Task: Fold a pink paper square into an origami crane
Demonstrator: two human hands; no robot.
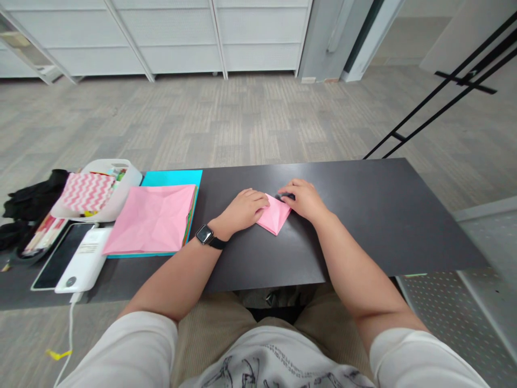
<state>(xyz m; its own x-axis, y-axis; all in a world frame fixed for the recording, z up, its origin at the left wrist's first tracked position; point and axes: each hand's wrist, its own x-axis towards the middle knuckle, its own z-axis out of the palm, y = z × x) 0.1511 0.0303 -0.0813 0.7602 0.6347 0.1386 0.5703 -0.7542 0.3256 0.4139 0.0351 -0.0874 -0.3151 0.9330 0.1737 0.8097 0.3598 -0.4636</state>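
A small piece of folded pink origami paper (275,216) lies on the dark table, one corner pointing toward me. My left hand (245,209), with a watch on its wrist, holds the paper down at its left side, fingers together and bent over the edge. At the upper right edge of the paper is my right hand (304,198), its fingers closed around a small dark object (287,197). Most of that object is hidden by the fingers, so its kind is unclear. The right fingertips are at the paper's edge.
To my left, a stack of pink paper sheets (155,218) rests on a blue folder (173,178). Beside it are a white basket (130,186), a phone (67,253), a white power bank (83,264) with a cable, and black cloth (36,196). The table's (388,215) front edge is near my lap.
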